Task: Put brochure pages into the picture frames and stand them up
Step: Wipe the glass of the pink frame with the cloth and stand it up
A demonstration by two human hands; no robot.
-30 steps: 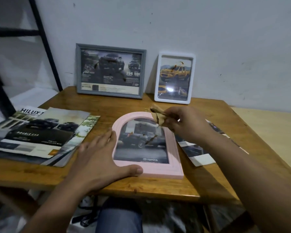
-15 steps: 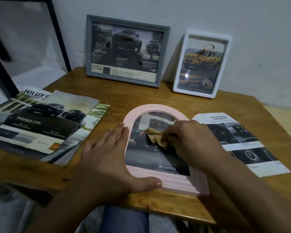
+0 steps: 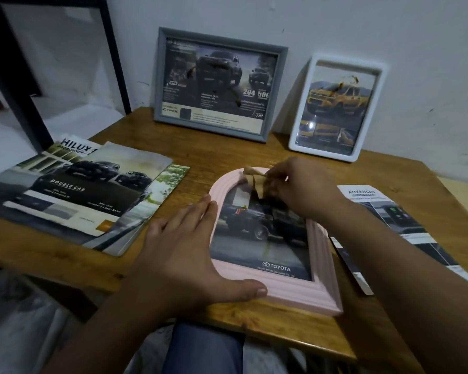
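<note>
- A pink picture frame with a round arched top [image 3: 270,288] lies flat on the brown wooden table [image 3: 303,325], near the front edge.
- Inside the pink frame is a brochure page with a dark truck and the word TOYOTA [image 3: 265,238].
- The left hand [image 3: 184,255] lies flat with its fingers spread. The fingers rest along the left side of the pink frame, and the thumb lies along its bottom edge.
- The right hand [image 3: 295,193] is over the top part of the pink frame. Its fingers pinch a small crumpled tan piece of paper or cloth [image 3: 254,179]; I cannot tell which it is.
- A grey rectangle picture frame with a dark car page [image 3: 219,85] stands at the back of the table and leans on the white wall [image 3: 389,31].
- Just beside it on the right, a white picture frame with a yellow truck page [image 3: 335,109] stands up too.
- A pile of car brochures [image 3: 79,195] lies on the left side of the table.
- A loose brochure page with the word ADVANCED [image 3: 389,228] lies on the right, partly under the right arm.
</note>
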